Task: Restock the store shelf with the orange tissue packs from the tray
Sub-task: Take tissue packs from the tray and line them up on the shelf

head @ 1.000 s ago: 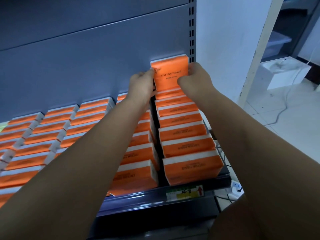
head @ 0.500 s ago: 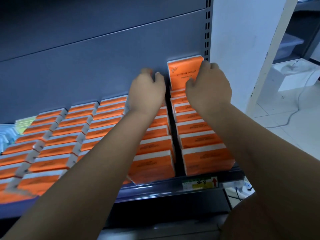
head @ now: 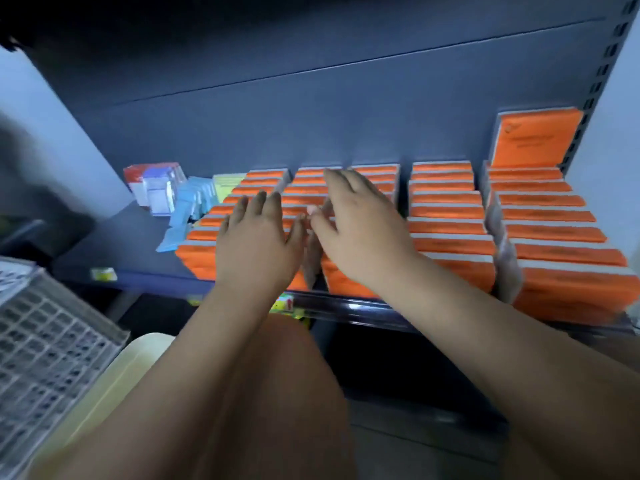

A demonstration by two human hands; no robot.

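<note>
Several rows of orange tissue packs (head: 446, 216) lie stacked on the dark blue shelf (head: 117, 251). One orange pack (head: 535, 136) stands upright at the back of the rightmost row, against the shelf's back panel. My left hand (head: 258, 244) and my right hand (head: 360, 223) hover side by side over the left and middle rows, fingers spread and holding nothing. The frame is blurred by motion.
Small blue packets (head: 187, 209) and red-and-white boxes (head: 156, 188) sit at the shelf's left end. A grey lattice tray (head: 45, 344) stands at the lower left, beside a pale yellow surface (head: 114, 379). A white wall (head: 613, 140) borders the shelf on the right.
Both hands have let go of the upright pack at the back right and drawn back leftwards, now empty. The view has swung left, bringing the tray into sight.
</note>
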